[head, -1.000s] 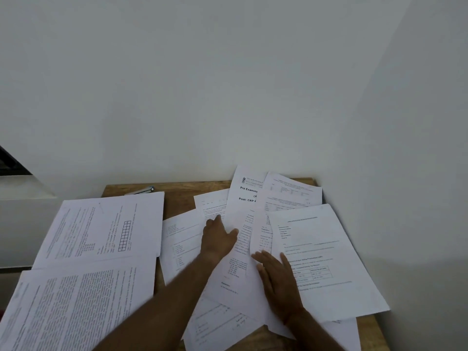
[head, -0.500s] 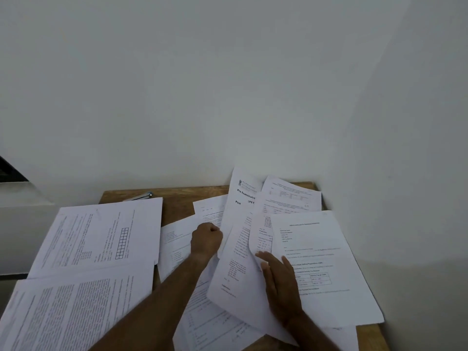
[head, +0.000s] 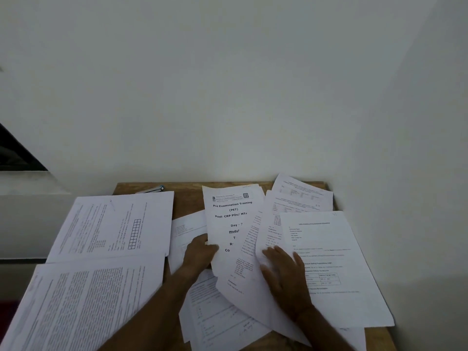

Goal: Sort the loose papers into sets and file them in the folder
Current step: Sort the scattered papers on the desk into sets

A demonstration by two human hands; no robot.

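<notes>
Title sheet [head: 231, 216], now leftward, seemingly between left fingers [head: 200, 241]

Wooden table [head: 188, 198] in dim corner of plain white walls [head: 228, 84]

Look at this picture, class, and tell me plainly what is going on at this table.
A person is sorting loose printed papers on a wooden table. The left hand pinches the left edge of the Pre Examination Training sheet. The right hand lies flat, fingers straight, on the fanned pile beside it. Two densely printed spreads lie apart on the left. No folder can be made out.
</notes>
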